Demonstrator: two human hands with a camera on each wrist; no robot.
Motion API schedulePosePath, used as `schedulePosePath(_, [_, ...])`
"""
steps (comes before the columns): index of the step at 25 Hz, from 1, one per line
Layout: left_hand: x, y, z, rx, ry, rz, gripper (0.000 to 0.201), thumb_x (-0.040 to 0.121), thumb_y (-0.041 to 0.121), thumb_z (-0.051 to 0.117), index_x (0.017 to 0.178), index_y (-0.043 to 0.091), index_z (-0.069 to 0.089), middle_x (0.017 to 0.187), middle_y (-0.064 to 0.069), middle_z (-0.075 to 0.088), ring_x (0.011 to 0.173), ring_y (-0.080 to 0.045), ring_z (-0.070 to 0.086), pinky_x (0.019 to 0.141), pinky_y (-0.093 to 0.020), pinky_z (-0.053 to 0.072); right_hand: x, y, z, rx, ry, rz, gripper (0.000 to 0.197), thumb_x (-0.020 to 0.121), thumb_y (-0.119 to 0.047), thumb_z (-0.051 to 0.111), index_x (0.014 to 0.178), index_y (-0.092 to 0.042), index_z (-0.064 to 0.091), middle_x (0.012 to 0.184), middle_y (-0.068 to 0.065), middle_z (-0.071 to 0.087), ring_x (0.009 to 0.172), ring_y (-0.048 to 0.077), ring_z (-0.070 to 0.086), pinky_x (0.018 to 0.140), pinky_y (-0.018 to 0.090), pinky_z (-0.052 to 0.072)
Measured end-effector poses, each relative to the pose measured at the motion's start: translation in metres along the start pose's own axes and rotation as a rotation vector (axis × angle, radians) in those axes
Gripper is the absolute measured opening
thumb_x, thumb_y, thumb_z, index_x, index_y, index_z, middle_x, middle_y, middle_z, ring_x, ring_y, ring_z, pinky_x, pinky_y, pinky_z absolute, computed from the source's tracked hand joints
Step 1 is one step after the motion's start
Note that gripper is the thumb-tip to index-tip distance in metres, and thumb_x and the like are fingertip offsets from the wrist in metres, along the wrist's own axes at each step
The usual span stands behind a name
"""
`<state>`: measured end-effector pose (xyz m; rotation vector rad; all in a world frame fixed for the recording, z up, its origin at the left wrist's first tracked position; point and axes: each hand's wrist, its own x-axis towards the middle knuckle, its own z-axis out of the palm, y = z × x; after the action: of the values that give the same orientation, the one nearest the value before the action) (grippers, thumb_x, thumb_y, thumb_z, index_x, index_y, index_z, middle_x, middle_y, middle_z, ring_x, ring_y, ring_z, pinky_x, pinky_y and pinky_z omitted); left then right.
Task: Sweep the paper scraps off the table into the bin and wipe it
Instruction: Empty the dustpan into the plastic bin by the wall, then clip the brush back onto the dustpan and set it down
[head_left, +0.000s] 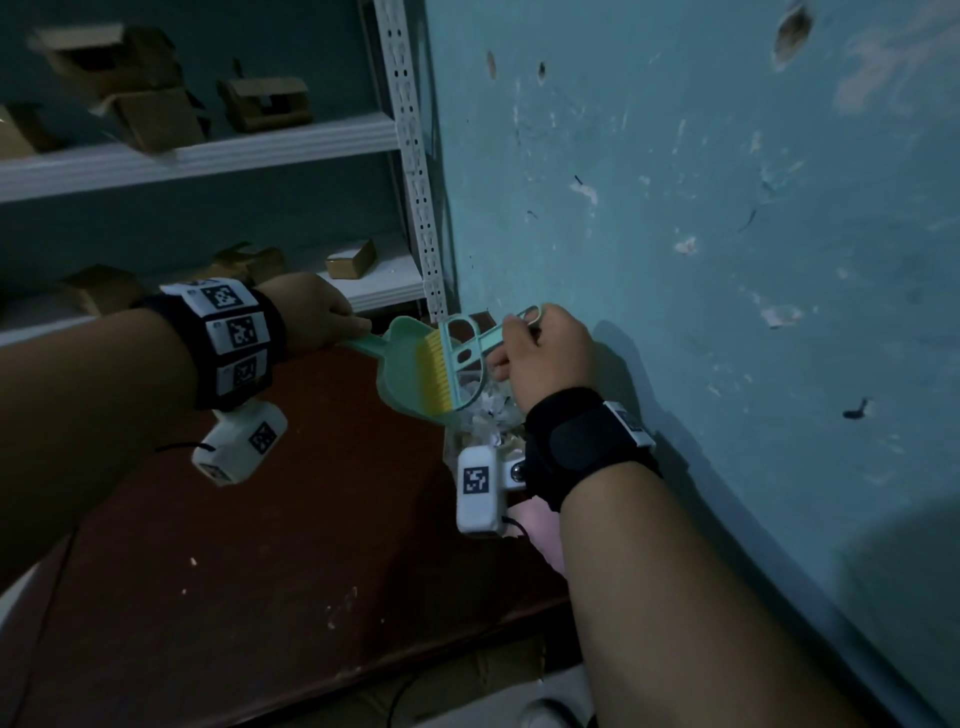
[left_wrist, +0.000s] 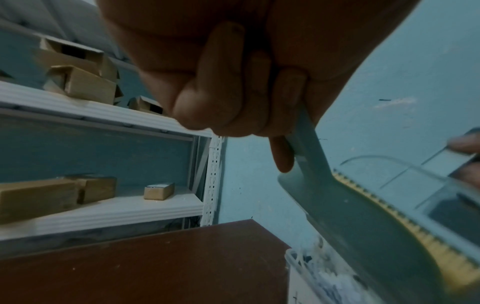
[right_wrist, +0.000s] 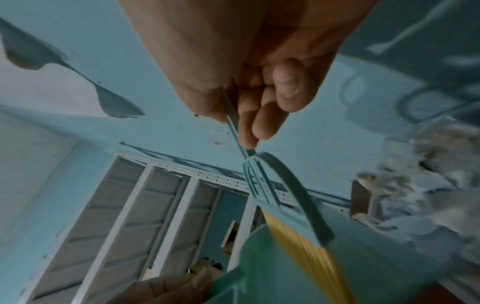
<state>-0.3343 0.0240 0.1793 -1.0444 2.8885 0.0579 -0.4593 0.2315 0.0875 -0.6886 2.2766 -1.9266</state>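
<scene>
My left hand grips the handle of a green dustpan, tilted over a clear bin full of white paper scraps at the table's far right corner. My right hand pinches the handle of a small green brush whose yellow bristles lie inside the pan. In the left wrist view my fingers curl round the dustpan handle. In the right wrist view my fingertips hold the thin brush handle above the yellow bristles.
The dark red-brown table carries a few tiny white specks. A teal wall stands close on the right. White metal shelves with cardboard boxes stand behind the table.
</scene>
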Motion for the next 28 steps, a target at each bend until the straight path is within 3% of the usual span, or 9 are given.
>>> schedulePosePath(2, [-0.002, -0.001, 0.001, -0.030, 0.005, -0.004, 0.046, 0.101, 0.052, 0.056, 0.090, 0.012, 0.075, 0.089, -0.009, 0.069, 0.070, -0.017, 0.055, 0.059, -0.029, 0.041, 0.004, 0.006, -0.004, -0.177, -0.015, 0.023, 0.026, 0.099, -0.037, 0.051, 0.082, -0.019, 0.057, 0.071, 0.003, 0.073, 0.063, 0.025, 0.070, 0.062, 0.042, 0.061])
schedulePosePath(5, [-0.004, -0.010, 0.006, -0.084, 0.011, -0.022, 0.047, 0.101, 0.048, 0.058, 0.076, 0.010, 0.070, 0.073, -0.007, 0.062, 0.065, -0.019, 0.054, 0.056, -0.029, 0.041, 0.003, 0.012, -0.020, -0.502, 0.070, 0.009, 0.032, 0.105, -0.038, 0.046, 0.078, -0.020, 0.048, 0.070, 0.003, 0.062, 0.064, 0.027, 0.059, 0.052, 0.031, 0.041])
schedulePosePath(9, [-0.008, -0.024, 0.011, -0.157, 0.034, -0.061, 0.049, 0.100, 0.048, 0.060, 0.068, 0.012, 0.066, 0.068, -0.006, 0.058, 0.063, -0.021, 0.053, 0.056, -0.030, 0.041, 0.002, 0.003, -0.011, -0.173, 0.115, -0.019, 0.027, 0.103, -0.036, 0.051, 0.082, -0.020, 0.056, 0.072, 0.000, 0.074, 0.065, 0.023, 0.071, 0.065, 0.043, 0.062])
schedulePosePath(14, [-0.021, -0.028, 0.017, -0.258, 0.024, -0.094, 0.046, 0.098, 0.052, 0.060, 0.069, 0.017, 0.068, 0.066, -0.004, 0.060, 0.060, -0.020, 0.054, 0.057, -0.029, 0.043, -0.003, 0.006, 0.001, -0.204, 0.056, -0.095, 0.028, 0.102, -0.038, 0.052, 0.082, -0.017, 0.053, 0.075, 0.003, 0.073, 0.065, 0.025, 0.070, 0.063, 0.048, 0.063])
schedulePosePath(18, [-0.032, -0.034, 0.026, -0.223, 0.021, -0.117, 0.042, 0.098, 0.055, 0.058, 0.075, 0.022, 0.071, 0.073, -0.005, 0.066, 0.066, -0.021, 0.059, 0.063, -0.034, 0.048, -0.007, -0.008, 0.004, 0.022, 0.127, -0.082, 0.025, 0.102, -0.032, 0.055, 0.082, -0.018, 0.058, 0.068, 0.000, 0.075, 0.060, 0.019, 0.072, 0.067, 0.046, 0.064])
schedulePosePath(22, [-0.058, -0.064, 0.040, -0.471, 0.055, -0.273, 0.047, 0.099, 0.054, 0.058, 0.079, 0.014, 0.071, 0.066, -0.007, 0.060, 0.055, -0.021, 0.053, 0.052, -0.028, 0.043, -0.018, -0.019, 0.014, 0.100, 0.143, -0.059, 0.025, 0.103, -0.030, 0.057, 0.084, -0.014, 0.063, 0.066, -0.001, 0.075, 0.055, 0.015, 0.072, 0.068, 0.046, 0.065])
schedulePosePath(25, [-0.088, -0.098, 0.060, -0.646, 0.050, -0.420, 0.045, 0.102, 0.050, 0.056, 0.079, 0.014, 0.069, 0.066, -0.008, 0.056, 0.053, -0.022, 0.050, 0.050, -0.028, 0.042, -0.040, -0.029, 0.037, 0.122, 0.054, -0.073, 0.026, 0.103, -0.033, 0.057, 0.086, -0.015, 0.066, 0.068, -0.003, 0.077, 0.056, 0.014, 0.072, 0.069, 0.050, 0.065])
schedulePosePath(28, [-0.122, -0.137, 0.088, -0.816, 0.035, -0.613, 0.045, 0.103, 0.050, 0.054, 0.091, 0.009, 0.070, 0.069, -0.009, 0.054, 0.052, -0.023, 0.048, 0.049, -0.027, 0.040, -0.064, -0.036, 0.069, 0.132, -0.066, -0.114, 0.024, 0.103, -0.034, 0.059, 0.086, -0.020, 0.068, 0.071, -0.004, 0.077, 0.059, 0.014, 0.072, 0.067, 0.053, 0.065])
